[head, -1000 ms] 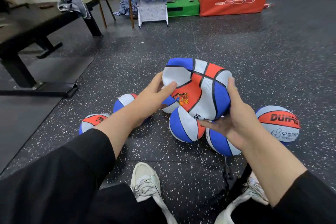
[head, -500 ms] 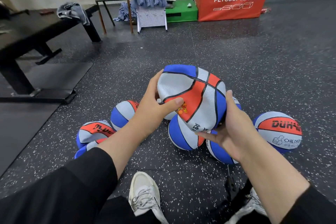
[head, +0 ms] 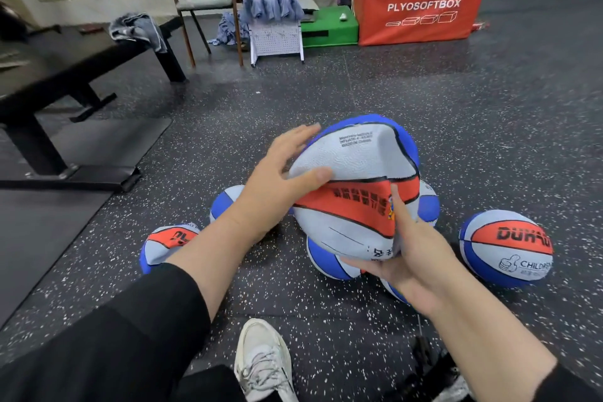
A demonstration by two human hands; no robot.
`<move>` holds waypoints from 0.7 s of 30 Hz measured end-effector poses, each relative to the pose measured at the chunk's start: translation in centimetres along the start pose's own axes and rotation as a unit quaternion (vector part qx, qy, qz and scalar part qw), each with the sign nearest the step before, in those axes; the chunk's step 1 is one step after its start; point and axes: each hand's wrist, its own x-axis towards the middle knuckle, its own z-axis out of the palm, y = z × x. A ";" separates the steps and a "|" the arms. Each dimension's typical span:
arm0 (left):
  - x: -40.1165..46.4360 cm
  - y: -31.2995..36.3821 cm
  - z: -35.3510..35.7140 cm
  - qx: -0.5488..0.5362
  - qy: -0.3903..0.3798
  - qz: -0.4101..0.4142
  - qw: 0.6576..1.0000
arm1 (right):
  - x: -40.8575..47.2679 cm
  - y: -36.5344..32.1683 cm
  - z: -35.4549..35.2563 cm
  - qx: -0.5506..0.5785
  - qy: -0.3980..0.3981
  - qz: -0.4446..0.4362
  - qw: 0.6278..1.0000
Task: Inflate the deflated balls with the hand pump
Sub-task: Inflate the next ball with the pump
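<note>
Both hands (head: 277, 179) hold deflated ball (head: 352, 173) (dented).

Gym or fitness studio. Black speckled rubber floor (head: 456, 127) wall to wall. Red soft plyo box (head: 421, 6) lettered PLYOSOFTBOX against far wall, green step block (head: 326, 28) beside it. Black padded workout bench (head: 65, 65) at left, towel (head: 137, 30) draped over it. Several red-white-blue balls (head: 507, 248) on floor.
</note>
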 end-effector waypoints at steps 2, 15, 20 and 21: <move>-0.2 0.4 -0.3 -0.040 -0.027 -0.040 0.998 | 0.1 0.1 0.1 0.012 -0.011 0.017 1.000; -1.0 1.0 0.6 0.070 0.035 0.009 0.997 | -0.7 -2.1 1.9 -0.102 0.055 -0.155 0.981; -1.4 0.9 1.3 0.128 -0.046 -0.030 0.990 | -0.4 -1.5 0.9 -0.278 0.026 -0.178 0.944; -1.4 0.6 1.6 0.146 -0.054 -0.041 0.987 | -0.2 -1.8 0.5 -0.321 0.014 -0.150 0.935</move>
